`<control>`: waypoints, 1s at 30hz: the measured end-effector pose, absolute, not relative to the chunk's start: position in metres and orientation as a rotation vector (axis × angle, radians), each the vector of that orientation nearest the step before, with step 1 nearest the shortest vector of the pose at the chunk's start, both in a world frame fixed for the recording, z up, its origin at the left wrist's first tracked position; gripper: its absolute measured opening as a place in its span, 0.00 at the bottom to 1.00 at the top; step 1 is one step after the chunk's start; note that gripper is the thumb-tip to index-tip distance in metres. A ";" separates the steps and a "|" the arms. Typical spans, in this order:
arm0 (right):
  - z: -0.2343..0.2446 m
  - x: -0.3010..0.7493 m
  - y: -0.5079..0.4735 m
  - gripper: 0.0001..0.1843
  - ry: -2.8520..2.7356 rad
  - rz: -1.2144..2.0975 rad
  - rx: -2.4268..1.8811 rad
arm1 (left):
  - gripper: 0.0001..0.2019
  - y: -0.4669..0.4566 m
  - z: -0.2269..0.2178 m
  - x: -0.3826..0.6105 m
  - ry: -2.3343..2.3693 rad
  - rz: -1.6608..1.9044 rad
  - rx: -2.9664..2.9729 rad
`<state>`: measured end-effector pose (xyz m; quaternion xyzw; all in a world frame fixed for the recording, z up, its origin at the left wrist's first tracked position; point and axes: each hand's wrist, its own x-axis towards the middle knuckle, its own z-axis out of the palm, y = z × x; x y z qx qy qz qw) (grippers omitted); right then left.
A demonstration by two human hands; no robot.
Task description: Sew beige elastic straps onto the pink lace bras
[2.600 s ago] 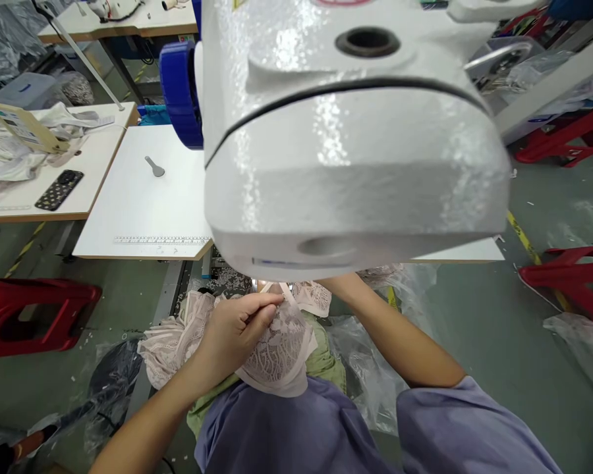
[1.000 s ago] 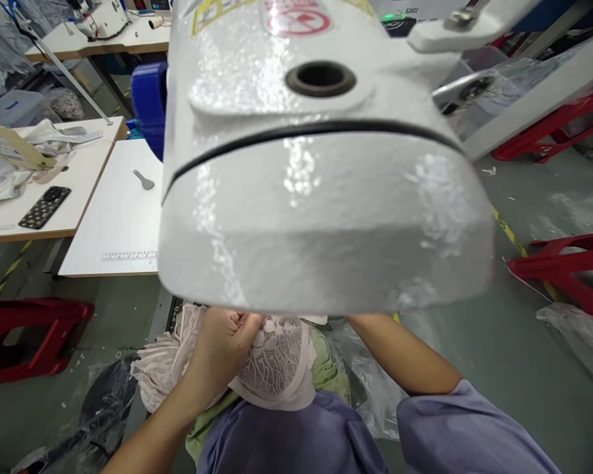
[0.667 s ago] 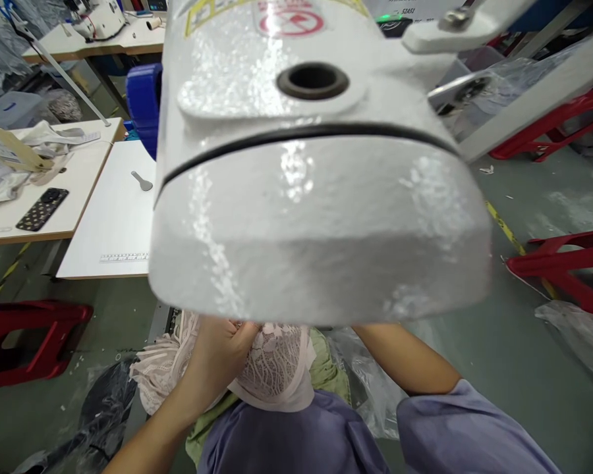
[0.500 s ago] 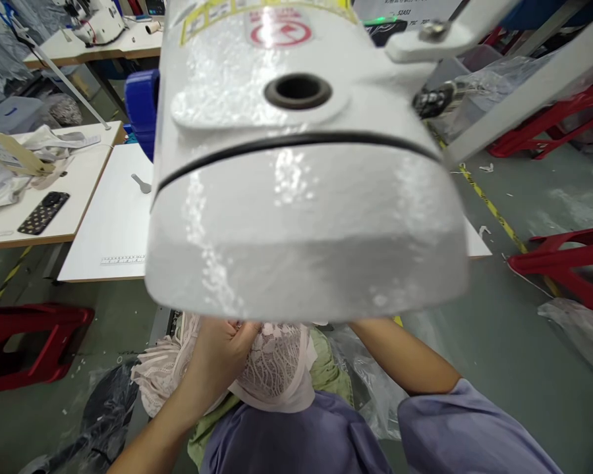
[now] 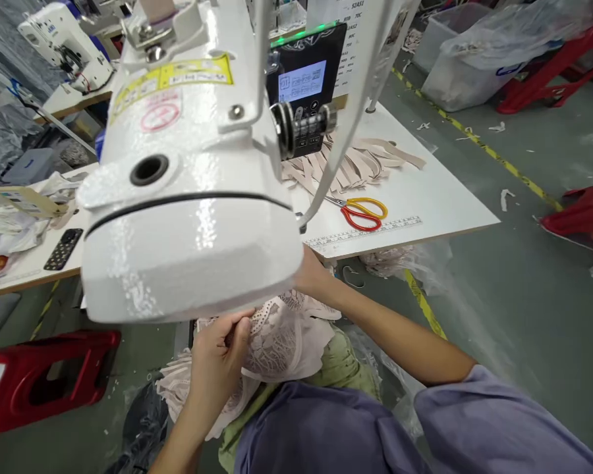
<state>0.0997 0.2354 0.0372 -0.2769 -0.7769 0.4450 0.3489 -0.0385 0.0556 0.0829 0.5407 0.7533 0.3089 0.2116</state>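
A pale pink lace garment (image 5: 281, 339) lies bunched on my lap under the head of a white sewing machine (image 5: 188, 217). My left hand (image 5: 217, 359) has its fingers curled round the lace edge just below the machine head. My right hand (image 5: 310, 273) reaches under the machine head beside the lace; only its back and wrist show, the fingers are hidden.
Red-and-yellow scissors (image 5: 360, 212) and a pile of beige strips (image 5: 356, 164) lie on the white table (image 5: 425, 197) right of the machine. A lit control panel (image 5: 304, 82) stands behind. A phone (image 5: 63, 240) lies on the left table, a red stool (image 5: 34, 382) below, and plastic bags on the floor.
My view has swung right and back, so the machine head sits at the left and the table with scissors shows. Both hands stay at the lace under the machine.
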 end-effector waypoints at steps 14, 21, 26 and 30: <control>0.043 0.103 0.228 0.08 -1.986 1.136 -0.675 | 0.12 0.048 0.074 -0.036 2.052 0.891 1.451; 0.043 0.109 0.209 0.07 -1.815 1.263 -0.747 | 0.10 0.045 0.066 -0.023 2.002 0.991 1.278; 0.033 0.135 0.166 0.09 -1.462 1.664 -0.860 | 0.12 0.036 0.067 -0.005 1.773 1.000 1.059; 0.031 0.152 0.138 0.10 -1.330 1.921 -0.924 | 0.11 0.033 0.066 0.006 1.621 0.919 1.054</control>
